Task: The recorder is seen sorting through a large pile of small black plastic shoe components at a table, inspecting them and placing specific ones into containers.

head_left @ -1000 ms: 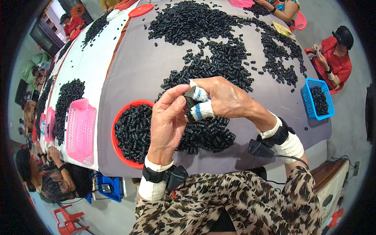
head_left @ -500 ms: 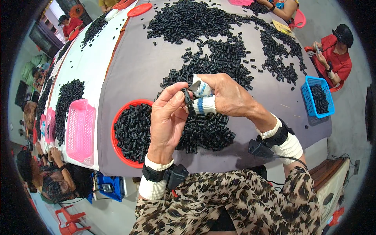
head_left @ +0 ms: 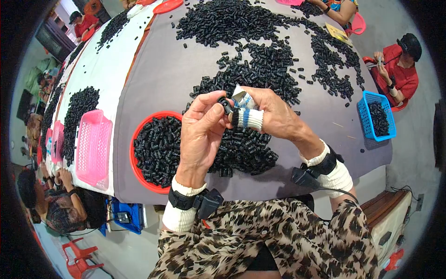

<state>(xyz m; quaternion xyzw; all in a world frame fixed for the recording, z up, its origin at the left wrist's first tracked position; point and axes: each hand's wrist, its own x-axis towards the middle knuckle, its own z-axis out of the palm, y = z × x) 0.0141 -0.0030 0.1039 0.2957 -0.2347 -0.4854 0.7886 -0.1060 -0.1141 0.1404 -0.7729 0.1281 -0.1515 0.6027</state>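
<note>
A small black cylindrical plastic part (head_left: 225, 106) is pinched between the thumb and forefinger of my left hand (head_left: 200, 135). Its round end is turned toward me. Close beside it, my right hand (head_left: 284, 114) is closed, its fingertips near the part. White knitted finger covers (head_left: 250, 118) with blue and black bands wrap its fingers, and a pale wrap (head_left: 242, 98) is on its thumb. Whatever the right fingers grip is hidden. Below both hands spreads a pile of similar black parts (head_left: 248, 156). A red basin (head_left: 134, 160) full of them stands left of my left hand.
A pink basket (head_left: 94, 149) stands at the left on white cloth. At the right table edge, a blue basket (head_left: 377, 114) holds more black parts. Larger heaps (head_left: 227, 23) cover the far table. A person in red (head_left: 399, 69) sits at the right; others work around the left.
The black part has turned in my left fingers, its round end now facing me. My right hand has shifted slightly right, with the banded finger still near the part.
</note>
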